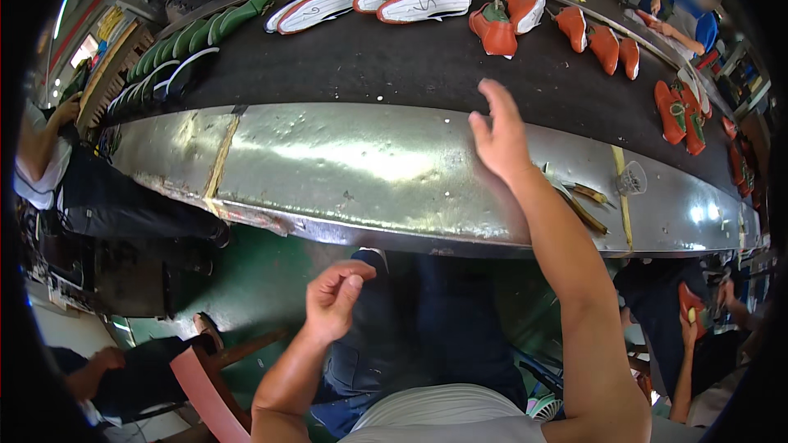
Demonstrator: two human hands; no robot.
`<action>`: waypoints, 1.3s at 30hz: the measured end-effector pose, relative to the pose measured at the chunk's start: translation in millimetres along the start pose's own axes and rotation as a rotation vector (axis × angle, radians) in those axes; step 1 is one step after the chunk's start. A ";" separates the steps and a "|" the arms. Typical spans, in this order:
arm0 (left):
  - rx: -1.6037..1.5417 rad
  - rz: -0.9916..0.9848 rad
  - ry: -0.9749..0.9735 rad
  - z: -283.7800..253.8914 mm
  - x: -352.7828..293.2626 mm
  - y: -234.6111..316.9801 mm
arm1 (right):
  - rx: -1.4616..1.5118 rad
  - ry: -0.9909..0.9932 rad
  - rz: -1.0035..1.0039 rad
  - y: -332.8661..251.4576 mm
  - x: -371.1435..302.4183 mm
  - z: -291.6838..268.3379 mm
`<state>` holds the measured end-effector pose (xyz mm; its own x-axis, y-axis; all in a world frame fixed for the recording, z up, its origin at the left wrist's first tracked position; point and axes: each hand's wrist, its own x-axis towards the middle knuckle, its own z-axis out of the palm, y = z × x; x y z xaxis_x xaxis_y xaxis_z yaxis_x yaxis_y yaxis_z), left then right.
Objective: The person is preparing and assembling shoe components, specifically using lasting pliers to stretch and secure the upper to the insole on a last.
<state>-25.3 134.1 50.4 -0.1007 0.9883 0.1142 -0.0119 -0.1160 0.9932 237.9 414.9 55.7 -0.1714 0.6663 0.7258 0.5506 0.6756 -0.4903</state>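
My right hand (pixel 503 138) reaches over the edge of the dark conveyor belt (pixel 328 66) with its fingers apart and nothing in them. Beyond it stands a pair of red-orange shoes (pixel 494 33), one with a green inside and a lace loop on top. My left hand (pixel 335 299) is held above my lap, fingers curled and thumb pressed against them; whatever it may hold is hidden. On the metal ledge (pixel 369 172), by my right forearm, lie pincers with yellowish handles (pixel 584 212). Nearby, a clear plastic cup (pixel 632 179) contains small bits.
White-bottomed shoes (pixel 423 6) lie sole up along the belt's far side. Green shoes (pixel 197 41) line its left part, more red-orange shoes (pixel 604 49) its right. Co-workers sit left and right; one hand (pixel 688 330) holds a red shoe. A chair (pixel 205 394) stands at lower left.
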 end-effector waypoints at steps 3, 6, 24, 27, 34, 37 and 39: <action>0.194 0.115 -0.057 -13.9 75.5 30.9 | -0.136 -0.268 -0.003 -1.9 -3.4 7.1; 0.383 0.079 -0.013 -8.9 191.6 26.9 | -0.109 -0.273 -0.006 -6.0 5.5 7.9; 1.315 0.001 0.081 96.9 590.3 -39.3 | -0.073 -0.399 0.094 -9.5 11.2 3.4; 1.209 -0.027 0.095 69.7 583.1 -46.0 | -0.043 -0.380 0.055 -17.5 16.5 11.3; 0.191 -0.355 -0.112 31.5 445.8 20.2 | -0.060 -0.352 0.035 -10.8 12.7 10.9; 0.197 0.022 0.000 2.2 274.9 28.0 | -0.094 -0.353 0.022 -4.8 8.2 12.3; -0.239 -0.008 -0.035 -16.3 163.6 30.9 | -0.099 -0.341 0.006 -7.0 9.1 18.9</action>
<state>-58.4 290.5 99.4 -0.0649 0.9917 0.1111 -0.2485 -0.1239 0.9607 217.0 422.2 56.6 -0.4218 0.7485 0.5117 0.6264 0.6486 -0.4324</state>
